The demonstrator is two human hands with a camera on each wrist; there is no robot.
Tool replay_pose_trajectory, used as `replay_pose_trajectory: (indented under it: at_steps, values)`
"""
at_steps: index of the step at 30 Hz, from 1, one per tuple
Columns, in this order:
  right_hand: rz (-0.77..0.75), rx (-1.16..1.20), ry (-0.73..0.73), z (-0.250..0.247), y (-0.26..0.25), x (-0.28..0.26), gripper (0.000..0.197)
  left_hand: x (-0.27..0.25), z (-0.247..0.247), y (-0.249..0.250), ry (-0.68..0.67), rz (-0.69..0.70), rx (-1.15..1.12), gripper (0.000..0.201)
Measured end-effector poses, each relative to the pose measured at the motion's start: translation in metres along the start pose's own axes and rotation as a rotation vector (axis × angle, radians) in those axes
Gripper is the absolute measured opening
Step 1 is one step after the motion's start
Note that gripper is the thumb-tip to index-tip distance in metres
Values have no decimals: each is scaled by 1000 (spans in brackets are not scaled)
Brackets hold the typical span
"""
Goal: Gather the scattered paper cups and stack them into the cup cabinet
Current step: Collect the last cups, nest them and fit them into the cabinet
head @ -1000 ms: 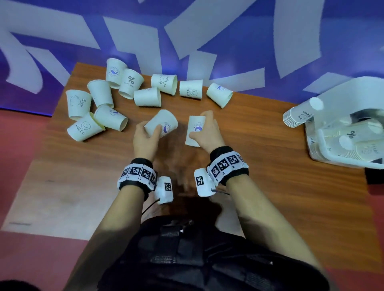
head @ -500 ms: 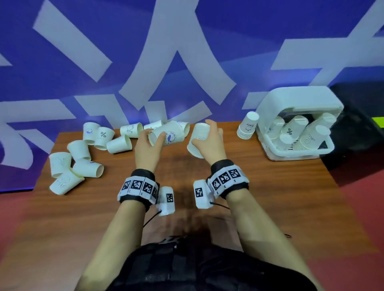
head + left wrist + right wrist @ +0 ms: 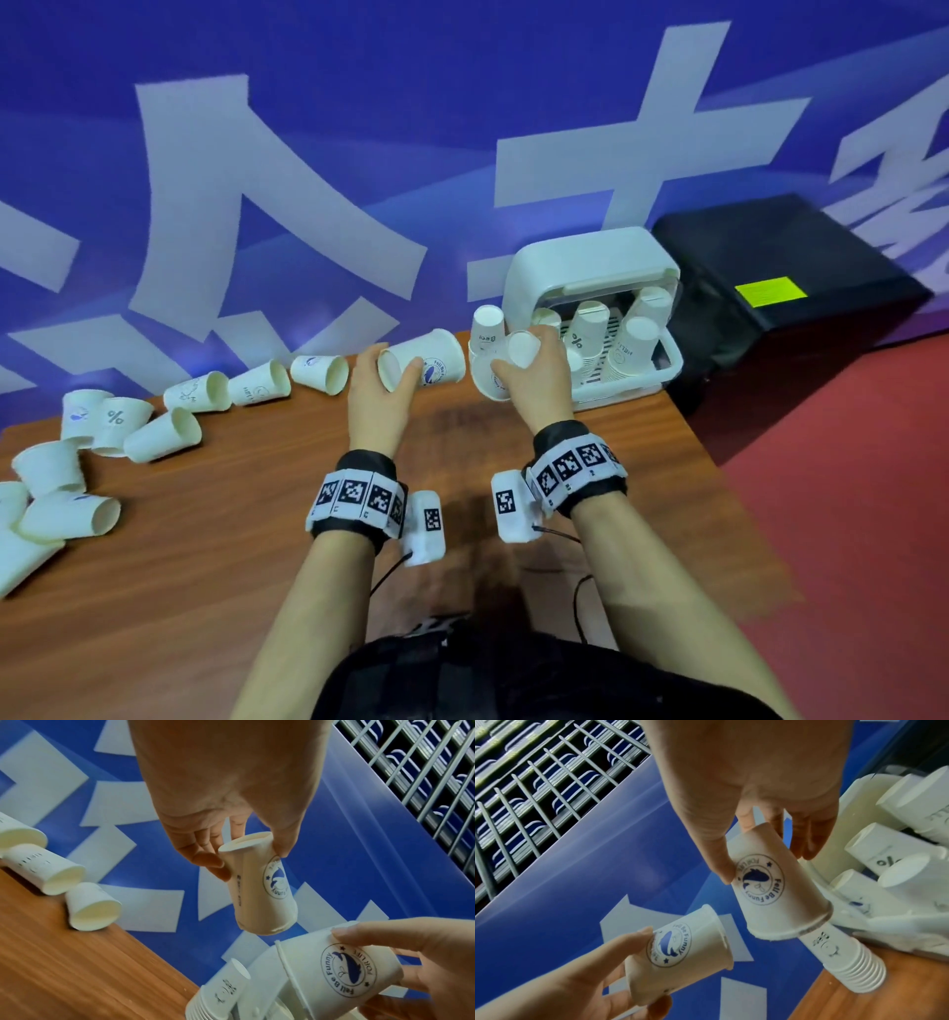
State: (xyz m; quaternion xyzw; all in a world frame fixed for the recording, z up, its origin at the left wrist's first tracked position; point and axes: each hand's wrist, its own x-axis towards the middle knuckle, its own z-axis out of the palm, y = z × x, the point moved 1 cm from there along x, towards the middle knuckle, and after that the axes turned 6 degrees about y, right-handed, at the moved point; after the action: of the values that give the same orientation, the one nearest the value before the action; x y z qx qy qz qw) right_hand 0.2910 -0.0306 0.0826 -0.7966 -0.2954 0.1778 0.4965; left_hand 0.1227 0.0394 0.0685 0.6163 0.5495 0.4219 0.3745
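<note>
On the left side of the wooden table [image 3: 215, 555] lie many loose paper cups [image 3: 163, 442], most tipped on their sides, in a row by the blue wall.

Next comes the left hand [image 3: 377, 406]. Its thumb and fingers are curled around a whale cup [image 3: 423, 360], near the cup's flat bottom. The cup is up in the air, lying sideways, with its open end pointing to the right.

Then comes the right hand [image 3: 536, 375]. Its fingers and thumb pinch a second whale cup [image 3: 775, 882] near the bottom. The open end points down, just above a stack of cups [image 3: 847, 961] that stands beside the cabinet. The two held cups are near each other but do not touch.

On the far right sits the white cup cabinet [image 3: 590, 262]. More cups stand upside down inside it.
</note>
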Motion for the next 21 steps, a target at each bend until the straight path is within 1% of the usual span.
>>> replay_pose_trajectory:
  at_steps: [5,9,13,15,19,21]
  values:
    - [-23,-87,82,-43,29,37,44,-6,60,14,-42,15,31,50]
    - [3,-82,118,-76,53,67,47,-16,108,23,-91,50,70,53]
    - [36,-47,139,-100,71,91,47,-24,148,27,-135,90,74,63]
    - [64,-8,143,-106,78,101,48,-27,164,30,-146,125,108,61]
    - [102,32,135,-112,90,117,57,-27,187,39,-150,197,215,50]
    - [110,33,127,-115,95,125,56,-22,198,40,-142,265,249,47]
